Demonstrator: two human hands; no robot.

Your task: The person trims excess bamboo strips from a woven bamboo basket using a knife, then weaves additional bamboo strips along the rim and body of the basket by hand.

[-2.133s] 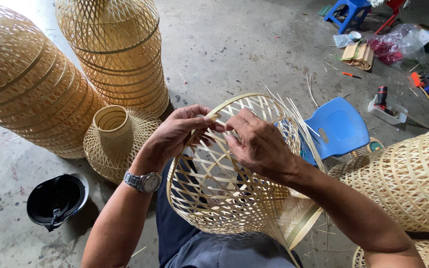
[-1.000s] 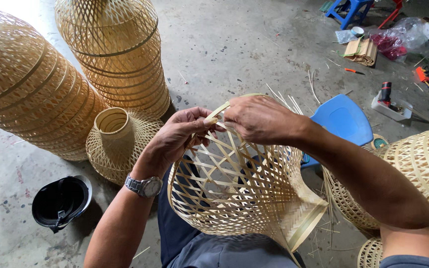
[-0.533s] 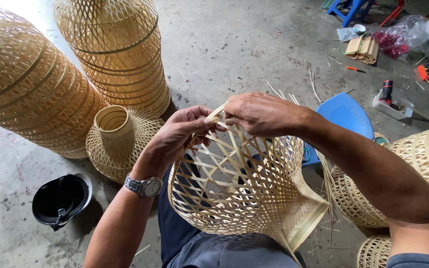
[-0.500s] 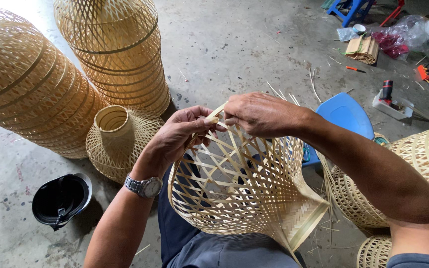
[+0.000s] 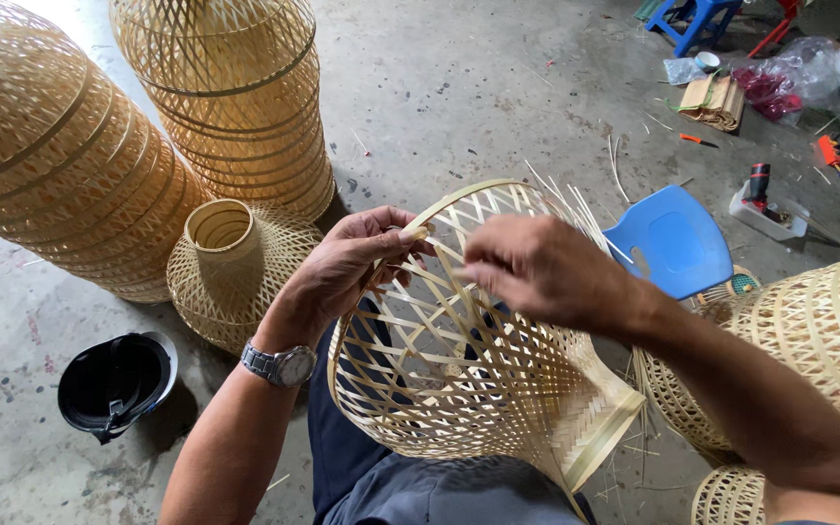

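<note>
The left hand [image 5: 347, 267] curls around the upper rim of an open-weave bamboo basket [image 5: 469, 360], thumb and fingers pinched shut on a flat strip at the rim's edge. A metal wristwatch [image 5: 281, 365] sits on that wrist. The right hand [image 5: 537, 272] comes in from the other side, just beside the left — its fingers are drawn together on a thin strip near the rim, though how firmly they grip it cannot be told from this angle. The two hands are close but not touching.

The basket rests on the person's lap, tilted, its wide open mouth turned up and away and its narrow, tightly woven collar pointing down to the right. Loose strip ends [image 5: 576, 199] stick up from the far side of the rim.

Left of the lap, a small woven piece with a cylindrical neck [image 5: 230, 258] stands on the concrete floor [image 5: 459, 87] — behind it rise two tall bamboo lantern frames [image 5: 226, 97], the one further left lying tilted. A black helmet [image 5: 114, 384] lies on the floor near the left elbow. To the right, a blue plastic stool [image 5: 673, 238] sits just beyond the basket, and another large woven form [image 5: 819, 340] fills the right edge. Far off, scattered tools, a bundle of strips [image 5: 717, 97] and a plastic bag [image 5: 794, 73] lie on the floor.
</note>
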